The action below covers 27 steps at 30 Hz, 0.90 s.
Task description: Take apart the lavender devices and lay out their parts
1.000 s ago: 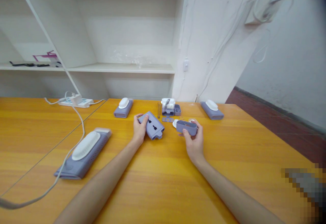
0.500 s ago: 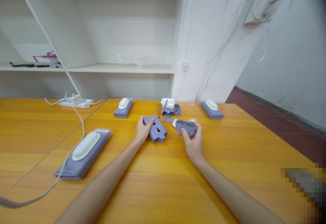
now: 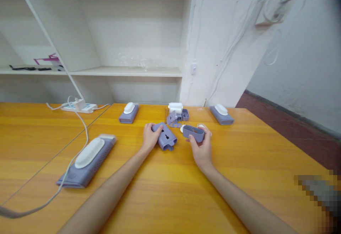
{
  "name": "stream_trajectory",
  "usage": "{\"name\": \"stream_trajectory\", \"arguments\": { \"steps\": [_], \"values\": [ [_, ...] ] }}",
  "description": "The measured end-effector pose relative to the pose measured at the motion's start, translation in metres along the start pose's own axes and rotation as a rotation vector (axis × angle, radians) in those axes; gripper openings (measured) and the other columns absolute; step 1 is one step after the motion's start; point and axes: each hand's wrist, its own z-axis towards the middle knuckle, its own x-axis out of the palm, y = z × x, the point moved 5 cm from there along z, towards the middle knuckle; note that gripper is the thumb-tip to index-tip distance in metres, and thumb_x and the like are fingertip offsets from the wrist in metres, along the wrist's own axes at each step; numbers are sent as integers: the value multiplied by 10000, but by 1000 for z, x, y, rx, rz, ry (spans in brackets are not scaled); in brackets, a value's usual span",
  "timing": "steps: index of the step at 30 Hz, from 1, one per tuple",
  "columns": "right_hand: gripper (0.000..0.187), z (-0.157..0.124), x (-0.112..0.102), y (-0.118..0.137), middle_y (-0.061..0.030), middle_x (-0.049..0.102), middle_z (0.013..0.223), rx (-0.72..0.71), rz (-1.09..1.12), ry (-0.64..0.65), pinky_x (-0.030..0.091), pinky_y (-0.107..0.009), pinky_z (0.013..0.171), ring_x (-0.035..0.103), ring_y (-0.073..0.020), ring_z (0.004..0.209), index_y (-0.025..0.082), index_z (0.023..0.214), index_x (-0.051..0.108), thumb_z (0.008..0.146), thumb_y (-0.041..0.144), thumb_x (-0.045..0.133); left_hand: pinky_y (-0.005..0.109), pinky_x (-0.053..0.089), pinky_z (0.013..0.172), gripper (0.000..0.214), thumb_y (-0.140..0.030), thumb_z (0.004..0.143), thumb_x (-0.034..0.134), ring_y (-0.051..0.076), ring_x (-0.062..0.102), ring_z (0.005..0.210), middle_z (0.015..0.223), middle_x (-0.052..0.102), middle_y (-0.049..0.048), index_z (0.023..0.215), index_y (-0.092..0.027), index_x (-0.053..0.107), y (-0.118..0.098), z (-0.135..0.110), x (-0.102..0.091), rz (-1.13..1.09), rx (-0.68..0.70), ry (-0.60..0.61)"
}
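My left hand (image 3: 149, 138) grips the near end of a lavender plastic housing (image 3: 165, 136) with slots in its face, tilted on the wooden table (image 3: 170, 191). My right hand (image 3: 201, 148) holds a smaller lavender oval ring-shaped part (image 3: 194, 132) just above the table, a short way right of the housing. Just behind the ring lie small white caps (image 3: 201, 126). Further back stand a small spring (image 3: 166, 113), a white block (image 3: 175, 107) and several small lavender pieces (image 3: 176, 118).
A large assembled lavender device with a white top (image 3: 86, 159) lies at the left, with a white cable (image 3: 80, 127) running to a power strip (image 3: 78, 107). Two smaller assembled units (image 3: 129, 113) (image 3: 221, 114) sit at the back. White shelving rises behind the table.
My left hand has turned and slid the housing rightwards and nearer, toward the ring part. My right hand has drifted slightly left with the ring part.
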Motion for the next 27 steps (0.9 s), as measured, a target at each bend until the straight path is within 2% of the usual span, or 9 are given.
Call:
{"name": "stream_trajectory", "arguments": {
  "steps": [3, 6, 8, 11, 13, 15, 18, 22, 27],
  "values": [
    [472, -1, 0, 3, -84, 546, 1083, -37, -42, 10, 519, -355, 806, 567, -208, 991, 201, 1174, 424, 768, 312, 635, 379, 419, 868, 260, -413, 793, 582, 217, 534, 936, 936, 564, 58, 895, -174, 579, -12, -6, -6, 51, 104, -64],
    [452, -2, 1, 8, -89, 555, 1074, -78, -98, 38, 515, -362, 819, 579, -205, 956, 193, 1157, 432, 768, 305, 633, 404, 400, 901, 225, -369, 848, 523, 223, 516, 1002, 1006, 565, 71, 981, -192, 562, -34, -19, -12, 116, 310, -117],
    [446, -3, 2, 10, -94, 562, 1069, -98, -134, 60, 510, -367, 827, 587, -204, 936, 188, 1156, 433, 773, 305, 628, 414, 388, 920, 214, -335, 863, 504, 224, 510, 1031, 1049, 563, 84, 1012, -191, 555, -50, -31, -13, 142, 488, -70],
    [464, -5, 4, 14, -101, 567, 1085, -145, -197, 101, 498, -378, 856, 585, -211, 963, 184, 1178, 430, 773, 300, 625, 480, 335, 981, 315, -343, 836, 544, 252, 484, 1106, 1162, 531, 118, 1115, -198, 530, -69, -50, -10, 203, 785, 32],
    [468, -7, 7, 16, -102, 565, 1118, -192, -249, 152, 483, -388, 887, 575, -218, 1003, 190, 1190, 433, 774, 293, 623, 535, 289, 1010, 401, -375, 819, 563, 278, 448, 1177, 1250, 489, 135, 1189, -230, 503, -78, -62, -6, 255, 987, 128],
    [453, -10, 11, 19, -99, 567, 1143, -240, -303, 213, 473, -392, 908, 568, -220, 1031, 200, 1193, 442, 784, 285, 616, 560, 259, 1029, 456, -401, 820, 555, 294, 400, 1245, 1335, 436, 143, 1245, -261, 473, -83, -70, -2, 300, 1123, 243],
    [430, -13, 14, 20, -92, 572, 1157, -301, -349, 267, 465, -389, 928, 560, -216, 1056, 207, 1200, 445, 803, 269, 599, 564, 214, 1065, 515, -370, 848, 502, 288, 340, 1310, 1402, 387, 150, 1334, -241, 389, -85, -73, 2, 325, 1159, 333],
    [438, -14, 17, 23, -86, 559, 1191, -385, -373, 299, 425, -407, 989, 520, -218, 1128, 211, 1223, 443, 806, 215, 580, 543, 194, 1096, 578, -171, 847, 407, 256, 285, 1353, 1436, 348, 160, 1407, -170, 262, -82, -66, 3, 360, 1044, 301],
    [524, -14, 18, 28, -83, 523, 1248, -446, -374, 340, 388, -434, 1032, 477, -223, 1185, 226, 1293, 417, 791, 126, 528, 527, 240, 1089, 585, -84, 810, 403, 268, 313, 1341, 1429, 361, 164, 1383, -168, 319, -74, -62, 9, 458, 1005, 274]
  ]
}}
